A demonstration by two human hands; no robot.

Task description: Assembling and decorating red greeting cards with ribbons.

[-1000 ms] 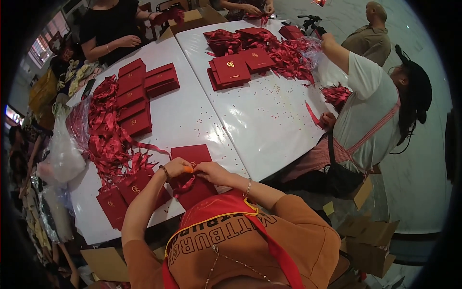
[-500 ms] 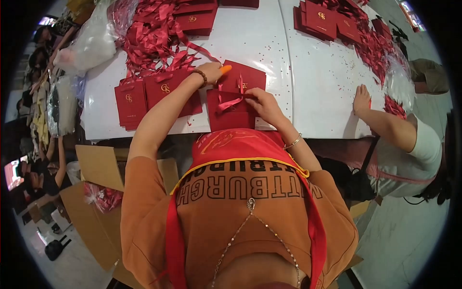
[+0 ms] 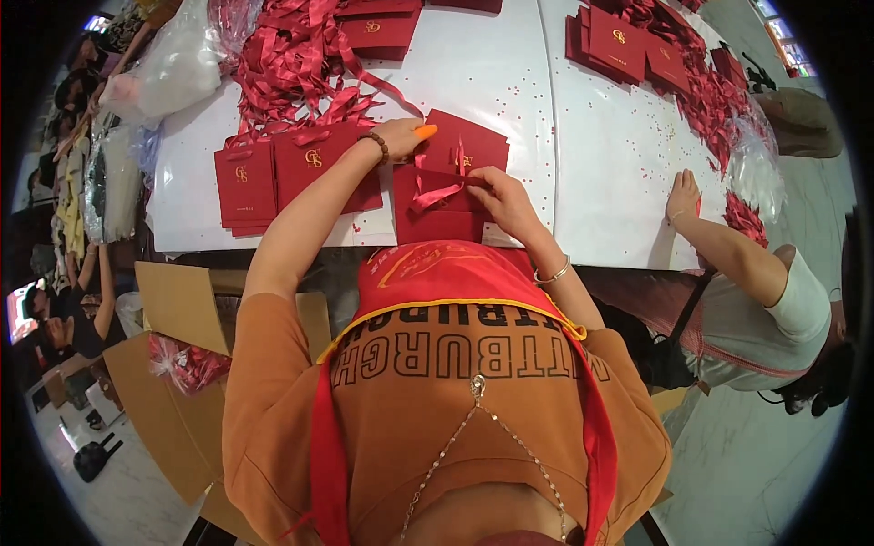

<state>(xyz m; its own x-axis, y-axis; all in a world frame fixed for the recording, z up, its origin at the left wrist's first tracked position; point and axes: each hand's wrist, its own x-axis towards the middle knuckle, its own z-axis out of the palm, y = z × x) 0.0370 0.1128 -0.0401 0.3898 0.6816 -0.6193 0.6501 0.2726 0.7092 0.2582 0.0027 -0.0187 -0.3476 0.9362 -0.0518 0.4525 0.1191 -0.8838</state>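
A red paper gift bag (image 3: 439,226) lies close to my body at the table's front edge, and another red bag (image 3: 481,136) with a gold emblem lies partly under it. My right hand (image 3: 506,204) pinches the near bag's upper edge at its right side. A loop of glossy red ribbon (image 3: 435,197) hangs across that edge. Above the bag's left corner, my left hand (image 3: 399,142) has its fingers curled together, an orange cover on one of them. Ribbon runs to these fingers, whose tips are partly hidden. A beaded bracelet circles my left wrist.
On the left lie more red bags (image 3: 248,189) below a heap of ribbons (image 3: 300,64). Bag stacks (image 3: 612,47) stand at the far right. Another person's hand (image 3: 685,197) rests on the white table (image 3: 601,164). An open cardboard box (image 3: 182,305) stands below at left.
The view has shifted slightly. My hands keep nearly the same hold, and the near bag's top edge looks a little more spread. The other person has leaned slightly.
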